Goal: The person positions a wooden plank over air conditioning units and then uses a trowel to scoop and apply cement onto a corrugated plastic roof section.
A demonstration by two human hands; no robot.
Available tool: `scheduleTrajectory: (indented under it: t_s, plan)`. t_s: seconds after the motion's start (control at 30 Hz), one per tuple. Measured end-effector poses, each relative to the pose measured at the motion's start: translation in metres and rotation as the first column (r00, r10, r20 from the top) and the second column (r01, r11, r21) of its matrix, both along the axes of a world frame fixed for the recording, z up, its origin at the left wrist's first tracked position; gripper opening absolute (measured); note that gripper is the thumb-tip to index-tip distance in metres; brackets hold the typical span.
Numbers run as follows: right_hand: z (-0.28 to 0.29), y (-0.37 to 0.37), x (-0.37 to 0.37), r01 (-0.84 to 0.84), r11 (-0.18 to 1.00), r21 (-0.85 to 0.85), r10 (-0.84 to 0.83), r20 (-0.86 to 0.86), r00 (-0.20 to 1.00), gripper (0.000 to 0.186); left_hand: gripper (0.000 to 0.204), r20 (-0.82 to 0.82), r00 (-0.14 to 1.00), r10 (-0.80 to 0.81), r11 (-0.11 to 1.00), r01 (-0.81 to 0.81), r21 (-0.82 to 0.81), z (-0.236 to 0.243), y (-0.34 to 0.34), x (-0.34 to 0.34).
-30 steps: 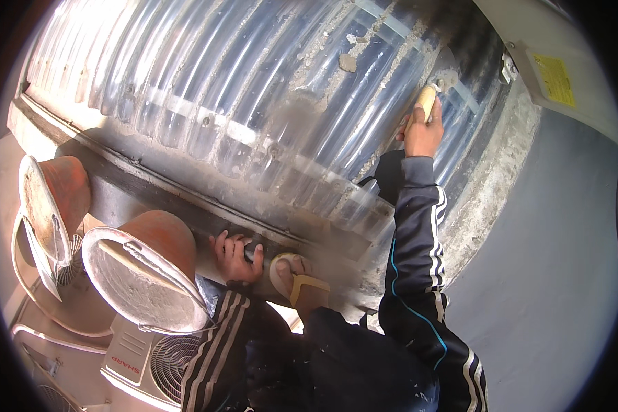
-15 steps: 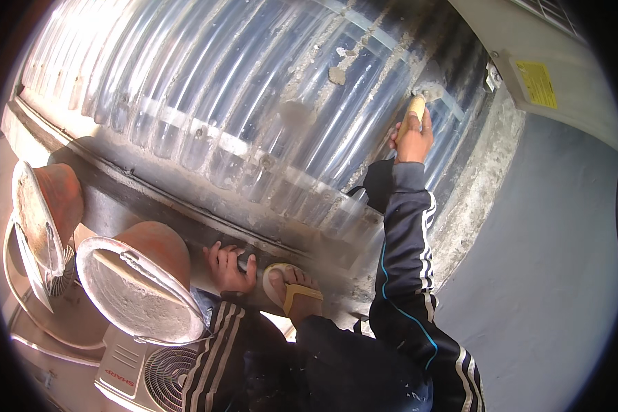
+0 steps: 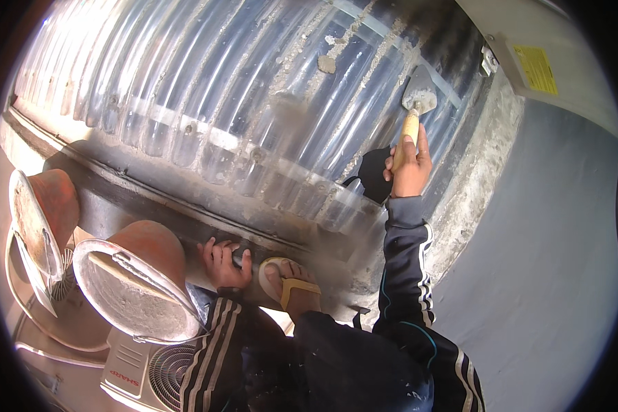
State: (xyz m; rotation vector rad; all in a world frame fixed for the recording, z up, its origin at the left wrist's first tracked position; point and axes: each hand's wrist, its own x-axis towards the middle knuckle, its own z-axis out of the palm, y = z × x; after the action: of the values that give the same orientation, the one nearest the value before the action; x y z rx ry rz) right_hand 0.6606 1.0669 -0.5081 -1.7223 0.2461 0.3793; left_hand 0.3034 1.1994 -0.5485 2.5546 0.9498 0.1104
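In my right hand [image 3: 409, 168] is a trowel with a yellowish handle and a cement-smeared metal blade [image 3: 420, 93], lying over clear corrugated roofing sheet [image 3: 185, 82] marked with streaks of mortar. A dark hole shows in the sheet just below that hand. My left hand [image 3: 226, 264] is closed round a small dark object [image 3: 242, 255] on the dark ledge below the sheet, between an orange bucket and my sandalled foot [image 3: 287, 281]. The object is too hidden to identify.
Two dirty orange buckets [image 3: 137, 275] [image 3: 44, 206] stand at lower left, above an outdoor air-conditioner unit [image 3: 127, 364]. A grey wall [image 3: 529, 233] and pale concrete strip [image 3: 481, 172] run along the right. A beige metal housing with a yellow label [image 3: 534, 69] overhangs the upper right.
My right hand has come down toward me with the trowel, whose blade now shows clearly. My left hand stays round the dark object; the view has shifted slightly.
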Motion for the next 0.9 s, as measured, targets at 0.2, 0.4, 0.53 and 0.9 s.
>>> scheduleTrajectory:
  t_s: [0.2, 0.4, 0.53, 0.9]
  plan:
    - [-0.017, 0.019, -0.012, 0.07, 0.996, 0.047, -0.066, -0.077, 0.995, 0.056, 0.022, 0.007, 1.0, -0.001, 1.0, 0.001, -0.006, -0.002, -0.002, 0.001]
    - [-0.007, 0.031, -0.014, 0.162, 0.932, 0.324, -0.108, -0.178, 0.978, 0.057, 0.024, 0.009, 1.0, -0.016, 1.0, 0.016, 0.023, -0.004, -0.001, 0.001]
    - [0.015, 0.026, -0.033, -0.091, 0.992, 0.085, 0.091, -0.001, 0.996, 0.054, 0.025, 0.013, 1.0, -0.009, 0.999, 0.009, 0.043, -0.003, 0.0, -0.001]
    - [-0.013, -0.008, -0.09, 0.016, 0.998, -0.058, -0.02, -0.079, 0.997, 0.051, 0.02, 0.002, 1.0, 0.009, 1.0, -0.009, -0.005, -0.002, 0.0, -0.002]
